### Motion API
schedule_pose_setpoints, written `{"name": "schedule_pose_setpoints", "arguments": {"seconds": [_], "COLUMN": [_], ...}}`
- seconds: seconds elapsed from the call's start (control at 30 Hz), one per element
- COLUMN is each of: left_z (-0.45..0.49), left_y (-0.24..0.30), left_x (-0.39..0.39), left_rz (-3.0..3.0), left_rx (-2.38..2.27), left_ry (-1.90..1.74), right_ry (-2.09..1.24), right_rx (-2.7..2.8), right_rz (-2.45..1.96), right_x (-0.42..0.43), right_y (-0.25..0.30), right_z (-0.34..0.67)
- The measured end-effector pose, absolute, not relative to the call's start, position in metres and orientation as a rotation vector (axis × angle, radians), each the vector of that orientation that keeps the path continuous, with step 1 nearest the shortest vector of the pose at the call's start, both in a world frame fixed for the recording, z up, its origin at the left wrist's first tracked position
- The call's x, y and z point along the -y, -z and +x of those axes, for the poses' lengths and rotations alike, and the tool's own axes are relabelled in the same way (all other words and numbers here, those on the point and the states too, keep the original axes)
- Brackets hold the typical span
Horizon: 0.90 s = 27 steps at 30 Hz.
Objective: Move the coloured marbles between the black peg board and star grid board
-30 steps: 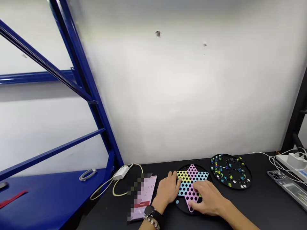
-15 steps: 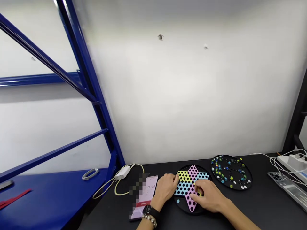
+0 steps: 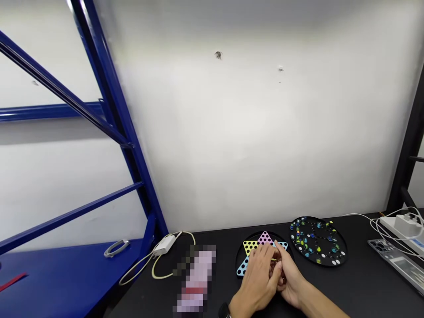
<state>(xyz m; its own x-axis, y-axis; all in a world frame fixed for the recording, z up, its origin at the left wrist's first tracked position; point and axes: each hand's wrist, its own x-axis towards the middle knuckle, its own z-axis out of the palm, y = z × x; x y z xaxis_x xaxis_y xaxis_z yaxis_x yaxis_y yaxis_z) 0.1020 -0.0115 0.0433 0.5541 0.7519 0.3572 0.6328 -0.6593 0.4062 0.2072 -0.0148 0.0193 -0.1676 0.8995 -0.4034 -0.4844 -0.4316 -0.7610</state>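
Over a star-shaped Chinese checkers board my two hands meet, fingers curled toward each other. The board has pink, yellow and blue sections full of round holes, and it lies on a round black base. My left hand hides the board's front and middle, its back turned up and its fingers bent against the other hand. My right hand is cupped from the right side, palm facing left. What lies between the fingers, if anything, is hidden.
Right of the board, a round black tray carries many coloured glass marbles. Left are a blurred-out phone and a white adapter with cable. At far right lie a grey flat case and a power strip. A blue frame stands left.
My left hand has left the board's left edge and moved right to meet my right hand. The right hand has turned to show its palm side. The view has shifted slightly.
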Motion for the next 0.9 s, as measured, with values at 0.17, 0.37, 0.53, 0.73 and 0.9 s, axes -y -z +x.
{"name": "schedule_pose_setpoints", "arguments": {"seconds": [0.17,0.37,0.53,0.73,0.9], "left_z": [0.094,0.076,0.062,0.057,0.056], "left_y": [-0.047,-0.045,-0.034,-0.030,-0.027], "left_x": [0.009,-0.006,-0.017,-0.019,-0.018], "left_rz": [2.535,2.480,2.497,2.520,2.534], "left_rx": [-1.122,-1.328,-1.410,-1.356,-1.215], "left_ry": [-0.863,-0.849,-0.656,-0.474,-0.539], "right_ry": [-1.576,-0.223,0.093,0.251,-0.216], "right_rx": [0.695,1.477,1.721,1.839,2.200], "right_rz": [-1.136,-1.751,-2.122,-1.952,-1.442], "right_x": [-0.002,-0.022,-0.027,-0.017,0.015], "right_y": [-0.021,-0.013,0.003,-0.010,-0.018], "right_z": [0.231,0.316,0.352,0.318,0.258]}}
